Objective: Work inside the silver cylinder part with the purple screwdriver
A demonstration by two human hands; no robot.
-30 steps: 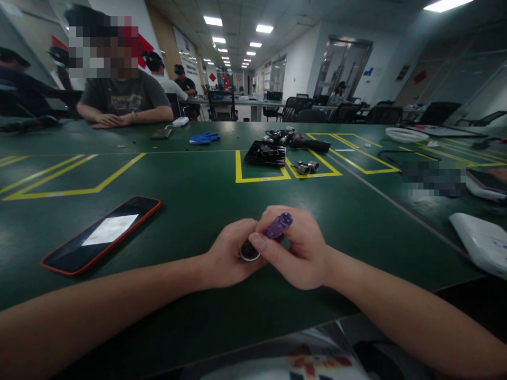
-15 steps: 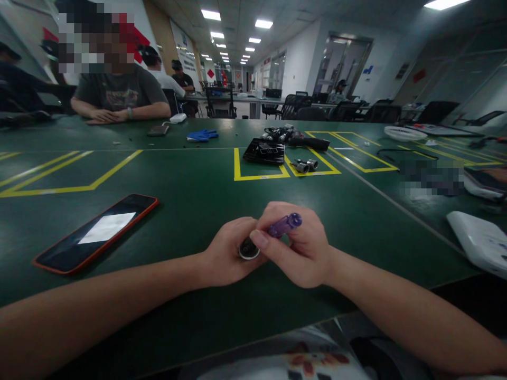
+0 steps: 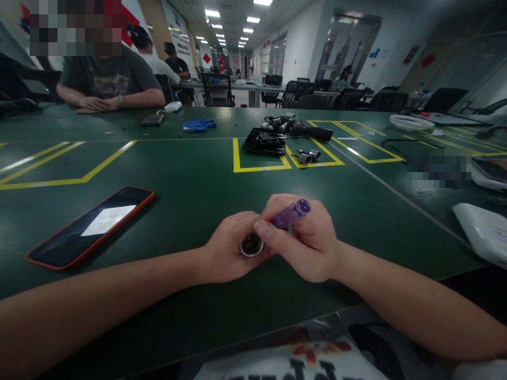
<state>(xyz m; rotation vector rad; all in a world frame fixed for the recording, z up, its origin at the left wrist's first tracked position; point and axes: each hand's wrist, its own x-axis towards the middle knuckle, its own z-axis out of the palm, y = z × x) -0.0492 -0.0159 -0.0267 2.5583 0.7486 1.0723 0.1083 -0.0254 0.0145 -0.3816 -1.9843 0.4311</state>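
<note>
At lower centre, the left hand [image 3: 225,247] curls round a metal-rimmed connector [image 3: 252,245] while the right hand [image 3: 315,250] pinches a purple-handled screwdriver [image 3: 292,214] beside it, tip hidden, seemingly calling for steadiness.

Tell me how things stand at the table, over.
Left hand around round metal part; right hand gripping purple-handled tool, tip hidden. Orange-edged phone lies beyond left forearm, nothing visible blocking either hand.

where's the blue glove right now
In the head view, the blue glove lies on the far part of the green table, left of the black packet and beyond the orange-edged phone.
</note>
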